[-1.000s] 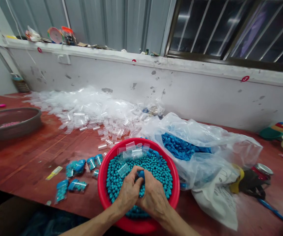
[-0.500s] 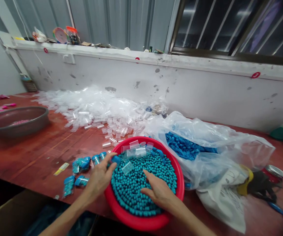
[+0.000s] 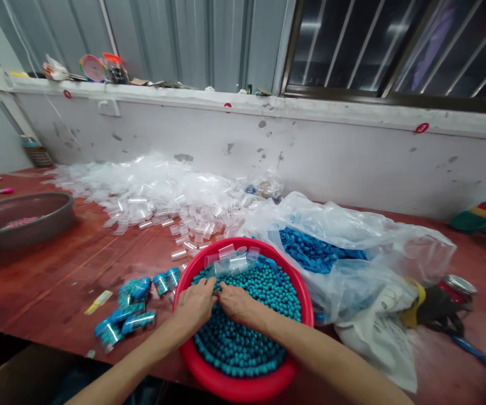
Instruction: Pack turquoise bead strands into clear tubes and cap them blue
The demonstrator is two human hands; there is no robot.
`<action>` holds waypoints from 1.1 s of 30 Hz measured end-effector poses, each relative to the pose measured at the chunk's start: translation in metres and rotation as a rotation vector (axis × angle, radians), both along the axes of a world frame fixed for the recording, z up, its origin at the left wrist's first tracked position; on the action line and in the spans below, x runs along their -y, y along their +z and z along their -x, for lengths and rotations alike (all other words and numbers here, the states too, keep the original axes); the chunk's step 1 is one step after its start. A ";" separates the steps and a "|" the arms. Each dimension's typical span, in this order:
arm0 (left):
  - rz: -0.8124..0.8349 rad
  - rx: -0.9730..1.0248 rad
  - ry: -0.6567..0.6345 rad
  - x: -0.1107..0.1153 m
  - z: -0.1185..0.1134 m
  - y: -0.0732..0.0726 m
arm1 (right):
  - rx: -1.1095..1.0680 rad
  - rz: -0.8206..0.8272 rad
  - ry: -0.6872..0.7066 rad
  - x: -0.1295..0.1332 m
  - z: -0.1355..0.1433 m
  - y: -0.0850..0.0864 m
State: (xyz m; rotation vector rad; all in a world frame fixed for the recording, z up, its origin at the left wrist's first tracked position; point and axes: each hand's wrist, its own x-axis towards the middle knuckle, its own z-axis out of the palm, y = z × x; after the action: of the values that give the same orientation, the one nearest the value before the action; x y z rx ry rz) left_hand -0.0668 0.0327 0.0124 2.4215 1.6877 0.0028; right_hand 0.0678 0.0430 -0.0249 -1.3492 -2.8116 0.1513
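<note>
Over the turquoise beads [image 3: 247,349] in a red basin [image 3: 306,304], my two hands meet with their fingertips almost touching. My left hand [image 3: 196,302] is closed, fingers curled down at the beads. My right hand [image 3: 239,304] is also closed, its fingers bent toward the left one. Whatever they hold is hidden behind the fingers. Clear plastic tubes [image 3: 238,262] lie on the beads at the basin's far side. Left of the basin are several bead-filled tubes with blue caps [image 3: 139,320].
Behind the basin spreads a heap of clear tubes [image 3: 154,191]. To its right lies a plastic bag [image 3: 412,247] of blue caps [image 3: 314,250]. A grey-brown basin [image 3: 57,216] with pink pieces stands at left; a lidded jar [image 3: 458,287] is at right.
My right hand has moved left and up to meet my left hand, which shifted down and inward. The blue cap at my left fingertips is now out of sight. The filled tubes at left lie differently.
</note>
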 end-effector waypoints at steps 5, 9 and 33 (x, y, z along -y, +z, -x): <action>0.176 0.030 -0.102 -0.020 -0.012 -0.022 | -0.010 0.005 -0.053 0.020 -0.035 0.022; 0.249 0.077 -0.119 -0.025 -0.022 -0.029 | 0.053 -0.077 -0.488 0.016 -0.075 0.050; 1.009 1.043 0.107 -0.017 -0.072 -0.018 | -0.491 0.238 -0.534 0.018 -0.116 0.026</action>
State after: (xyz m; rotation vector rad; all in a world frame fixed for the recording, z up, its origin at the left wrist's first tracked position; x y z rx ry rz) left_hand 0.0051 0.0501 -0.0053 1.1894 0.9299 0.2918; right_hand 0.1843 0.0251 0.0011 -1.7591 -2.0128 0.7056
